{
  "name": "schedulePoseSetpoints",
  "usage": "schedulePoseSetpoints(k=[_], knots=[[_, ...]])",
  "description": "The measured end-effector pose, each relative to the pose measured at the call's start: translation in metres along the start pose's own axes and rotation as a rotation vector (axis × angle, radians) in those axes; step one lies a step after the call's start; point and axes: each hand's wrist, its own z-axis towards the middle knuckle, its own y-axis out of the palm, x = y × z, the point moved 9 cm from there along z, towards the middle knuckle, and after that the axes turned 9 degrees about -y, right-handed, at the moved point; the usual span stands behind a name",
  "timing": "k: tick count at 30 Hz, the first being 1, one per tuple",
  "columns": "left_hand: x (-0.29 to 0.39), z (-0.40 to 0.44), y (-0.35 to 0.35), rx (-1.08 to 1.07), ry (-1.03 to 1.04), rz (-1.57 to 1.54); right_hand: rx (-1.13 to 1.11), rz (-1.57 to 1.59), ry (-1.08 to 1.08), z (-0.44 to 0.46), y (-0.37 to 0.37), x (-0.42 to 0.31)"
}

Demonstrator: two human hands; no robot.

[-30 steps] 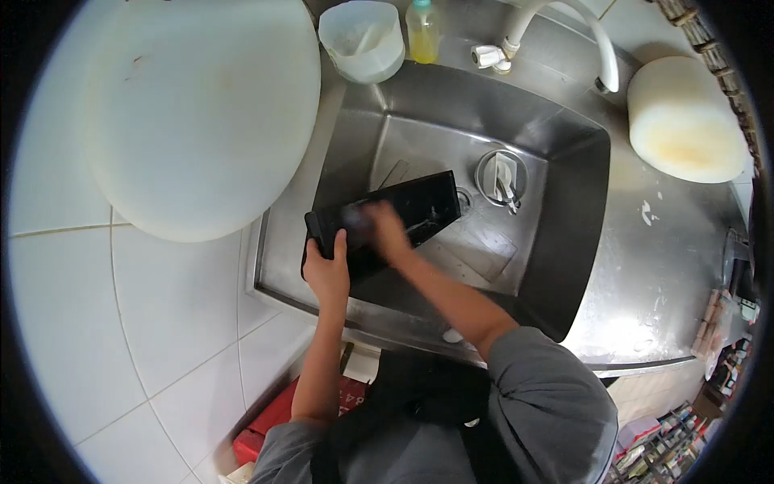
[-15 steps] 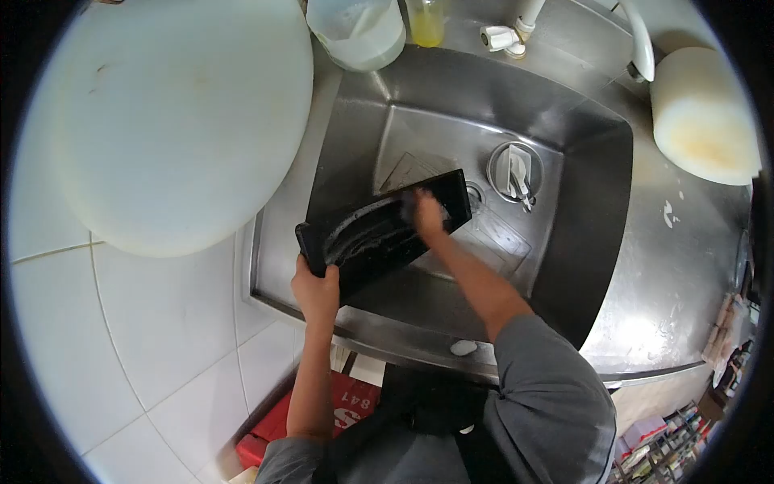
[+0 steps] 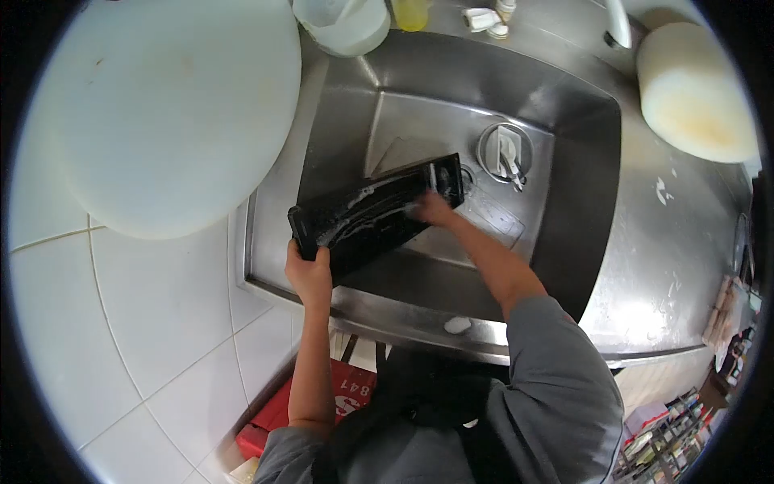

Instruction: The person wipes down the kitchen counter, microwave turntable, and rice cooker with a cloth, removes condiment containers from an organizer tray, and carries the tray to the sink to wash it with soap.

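Note:
A black rectangular tray [image 3: 375,211] is tilted over the sink [image 3: 411,270], its inside streaked with white suds. My left hand [image 3: 309,274] grips the tray's near left end, thumb on the inner side. Against the tray's soapy surface, toward its right end, my right hand [image 3: 436,210] is closed and blurred by motion. A small greyish thing shows at its fingertips, too smeared to name. Beyond the tray, a round metal bowl [image 3: 481,153] holds white pieces or utensils on the sink floor. Part of a clear flat rectangular piece [image 3: 498,219] shows beneath the tray.
A large white round board [image 3: 173,113] leans at the left. A white tub [image 3: 347,32] and a yellow-liquid container [image 3: 411,14] stand behind the sink, near a white tap [image 3: 481,19]. At the right is a white cylindrical block [image 3: 693,93]. A small white object [image 3: 457,325] lies on the front rim.
My right hand has moved down across the tray toward its lower edge, and the suds streaks have shifted. My left hand keeps its hold. The whole view has shifted slightly.

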Motion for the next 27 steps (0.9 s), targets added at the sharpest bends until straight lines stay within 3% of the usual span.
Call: schedulePoseSetpoints(k=[2,3,4,7,8,9,10,12,13,14,16,19,20,22,24,27], knots=[[0.002,-0.004,-0.001,0.000,0.030,0.011,-0.069,0.108,-0.241,0.003,0.057,-0.063],[0.006,-0.004,-0.002,0.011,0.040,-0.033,-0.017,-0.063,-0.431,-0.008,0.069,-0.119],[0.011,-0.004,-0.003,0.025,0.050,-0.081,-0.038,-0.042,-0.395,-0.039,0.041,-0.186],[0.019,-0.007,-0.004,0.029,0.000,-0.053,0.075,0.042,-0.460,-0.067,0.035,-0.246],[0.015,-0.003,-0.007,0.040,0.007,-0.055,0.119,0.319,-0.364,-0.075,0.024,-0.252],[-0.009,0.005,-0.001,-0.049,-0.149,-0.329,0.159,0.597,-0.261,-0.083,0.018,-0.254],[-0.033,0.012,0.010,-0.142,-0.303,-0.600,0.159,0.599,-0.271,-0.089,0.017,-0.261],[-0.040,0.016,0.022,-0.217,-0.342,-0.708,0.499,0.711,-0.451,-0.111,-0.016,-0.270],[-0.032,0.009,0.020,-0.213,-0.371,-0.750,0.521,0.428,-0.606,-0.119,-0.021,-0.295],[-0.022,0.003,0.018,-0.209,-0.399,-0.792,0.520,0.430,-0.608,-0.111,-0.019,-0.298],[-0.004,-0.005,0.026,-0.243,-0.395,-0.916,0.462,0.185,-0.851,-0.095,-0.016,-0.327],[0.014,-0.011,0.005,0.063,-0.087,-0.486,0.482,0.015,-0.939,-0.065,-0.048,-0.338],[0.017,-0.015,0.005,0.058,-0.093,-0.483,0.490,-0.115,-0.973,-0.059,-0.058,-0.342],[0.033,-0.022,0.011,-0.025,-0.011,-0.104,0.505,-0.106,-0.961,-0.042,-0.066,-0.321],[0.033,-0.025,0.011,0.051,0.031,-0.133,0.441,-0.043,-0.884,-0.017,-0.060,-0.262],[0.027,-0.028,0.012,0.021,0.008,-0.184,0.437,-0.286,-0.566,0.008,-0.079,-0.146]])
